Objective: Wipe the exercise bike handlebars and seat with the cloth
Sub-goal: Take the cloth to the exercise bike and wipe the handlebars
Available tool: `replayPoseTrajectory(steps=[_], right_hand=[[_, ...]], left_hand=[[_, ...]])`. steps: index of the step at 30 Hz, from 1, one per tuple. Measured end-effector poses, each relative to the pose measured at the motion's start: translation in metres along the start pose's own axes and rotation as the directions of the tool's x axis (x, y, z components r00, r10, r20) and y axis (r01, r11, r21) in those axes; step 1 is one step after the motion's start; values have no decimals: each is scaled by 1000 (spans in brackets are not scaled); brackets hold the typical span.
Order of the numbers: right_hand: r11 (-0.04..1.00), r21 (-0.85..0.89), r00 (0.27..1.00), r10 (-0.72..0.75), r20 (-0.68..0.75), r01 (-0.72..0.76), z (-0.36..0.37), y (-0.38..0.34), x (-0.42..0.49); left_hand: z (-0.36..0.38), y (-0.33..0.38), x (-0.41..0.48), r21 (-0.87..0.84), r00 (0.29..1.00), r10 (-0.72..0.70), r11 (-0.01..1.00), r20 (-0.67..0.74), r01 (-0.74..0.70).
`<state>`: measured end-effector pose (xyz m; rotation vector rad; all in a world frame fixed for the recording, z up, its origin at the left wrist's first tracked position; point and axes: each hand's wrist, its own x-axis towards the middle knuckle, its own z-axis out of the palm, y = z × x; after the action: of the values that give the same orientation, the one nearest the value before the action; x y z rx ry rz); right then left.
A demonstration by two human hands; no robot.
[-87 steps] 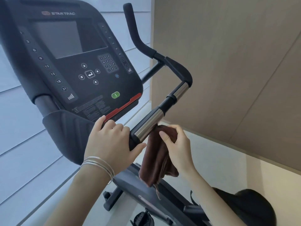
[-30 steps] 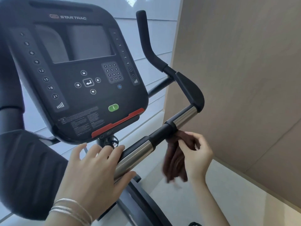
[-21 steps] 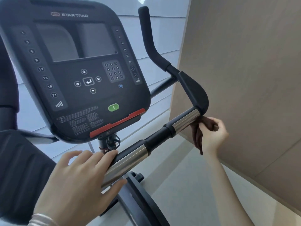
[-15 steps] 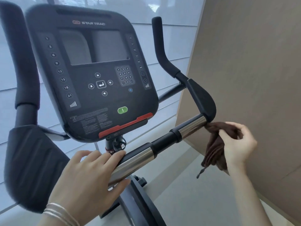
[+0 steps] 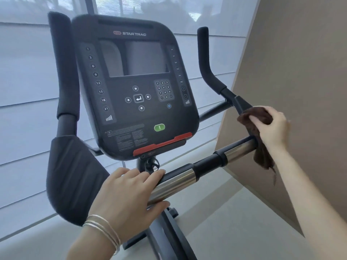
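The exercise bike's right handlebar (image 5: 210, 164) runs from lower centre up to the right, black with two chrome sections, then bends into an upright black grip (image 5: 205, 62). My left hand (image 5: 129, 199) grips the lower chrome section. My right hand (image 5: 272, 126) presses a dark brown cloth (image 5: 258, 117) over the padded bend at the bar's outer end, and the cloth's tail hangs below the bar. The left handlebar (image 5: 65, 72) with its black elbow pad (image 5: 73, 177) stands at the left. The seat is out of view.
The black console (image 5: 137, 87) with its screen and green button sits between the handlebars. A tan wall panel (image 5: 293, 72) stands close behind my right hand. Pale window blinds (image 5: 26, 76) lie behind the bike. The bike frame (image 5: 169, 239) drops toward a light floor.
My right hand has carried the cloth along the handlebar from the lower chrome section out to the end, then up onto the padded bend. My left hand stays on the lower chrome section.
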<state>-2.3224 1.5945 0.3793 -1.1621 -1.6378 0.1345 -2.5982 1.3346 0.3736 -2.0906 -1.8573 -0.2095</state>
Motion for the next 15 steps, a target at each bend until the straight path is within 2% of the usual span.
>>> replayPoseTrajectory(steps=[2,4,9,10,12,14,15], right_hand=[[993,35,993,117,-1,-117,-6,10,19],[989,34,990,142,4,-142,-9,14,18],[991,-81,993,-113,-32,111,-4,8,-18],[986,-112,991,-127,-34,122,-6,11,-10],[982,-185,996,-52,-73,38,-12,22,18],[978,-187,991,76,-115,-97,-18,32,31],[979,-171,988,95,-119,-115,-19,33,27]], left_hand=[[-1,0,0,10,1000,9,1000,0,-9],[0,1,1,15,1000,20,1000,5,-20],[0,2,2,-6,1000,7,1000,28,-7],[0,2,2,-8,1000,6,1000,23,-6],[1,1,3,-8,1000,12,1000,22,-12],[1,1,5,-18,999,25,1000,37,-24],[1,2,6,-25,999,26,999,48,-24]])
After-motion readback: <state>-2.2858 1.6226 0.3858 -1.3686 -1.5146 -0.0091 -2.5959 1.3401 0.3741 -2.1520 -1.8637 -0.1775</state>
